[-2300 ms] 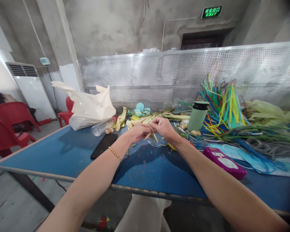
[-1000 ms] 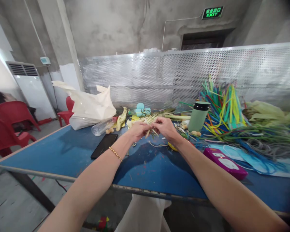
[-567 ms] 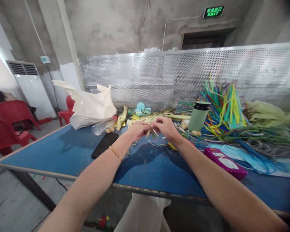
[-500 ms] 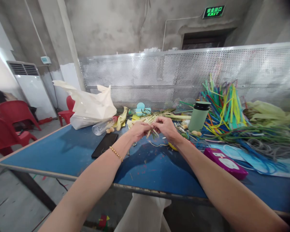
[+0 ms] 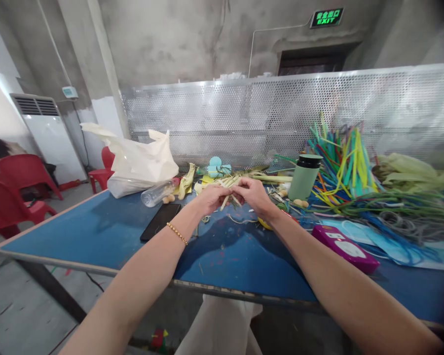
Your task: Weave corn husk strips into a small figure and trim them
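Pale strips (image 5: 225, 202) shifted — left hand (image 5: 212, 197) and right hand (image 5: 255, 194) (fingers closed) pinch them.

The tumbler (image 5: 303, 182) is muted sage green with a black band round its neck. Left of it, the stalks (image 5: 234, 184) run from cream to pale green, the bracelet (image 5: 176, 233) is gold, the phone (image 5: 158, 224) black, the plastic bag (image 5: 142, 165) off-white and the chairs (image 5: 13, 180) red. Right of it, the strips (image 5: 350, 160) mix yellow, teal, green, orange and purple, and the husks (image 5: 416, 170) are pale yellow-green. In front of it, the tabletop (image 5: 107, 227) is blue, and the magenta box (image 5: 327, 236) bears white patches. Behind it, the silvery panel (image 5: 207, 113) has a dotted pattern.
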{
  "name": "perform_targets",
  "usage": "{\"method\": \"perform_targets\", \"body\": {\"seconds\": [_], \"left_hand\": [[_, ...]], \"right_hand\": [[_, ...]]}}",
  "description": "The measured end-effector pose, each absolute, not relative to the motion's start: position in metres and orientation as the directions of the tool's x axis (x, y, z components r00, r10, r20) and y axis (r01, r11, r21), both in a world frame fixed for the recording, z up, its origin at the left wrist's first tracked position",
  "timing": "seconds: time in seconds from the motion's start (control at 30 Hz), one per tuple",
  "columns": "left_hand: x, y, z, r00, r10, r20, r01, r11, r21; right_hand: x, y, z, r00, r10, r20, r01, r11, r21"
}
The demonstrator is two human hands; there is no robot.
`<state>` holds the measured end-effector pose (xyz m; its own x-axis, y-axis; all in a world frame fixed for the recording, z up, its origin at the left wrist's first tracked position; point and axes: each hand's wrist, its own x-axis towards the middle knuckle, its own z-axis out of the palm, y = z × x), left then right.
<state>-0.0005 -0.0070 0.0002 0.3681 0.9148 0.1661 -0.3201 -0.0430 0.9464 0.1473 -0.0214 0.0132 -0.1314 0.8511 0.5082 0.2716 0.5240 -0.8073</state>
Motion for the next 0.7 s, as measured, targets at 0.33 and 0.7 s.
{"method": "perform_targets", "body": {"seconds": [0.33, 0.7], "left_hand": [[-0.0005, -0.0123, 0.0046, 0.365, 0.921, 0.14, -0.275, -0.037, 0.961], [0.0024, -0.0153, 0.0031, 0.386, 0.911, 0.147, -0.285, -0.034, 0.958]], "right_hand": [[0.1481, -0.02, 0.0128, -0.144, 0.823, 0.55, 0.325, 0.564, -0.759], [0.1488, -0.0202, 0.0112, -0.141, 0.84, 0.524, 0.363, 0.537, -0.762]]}}
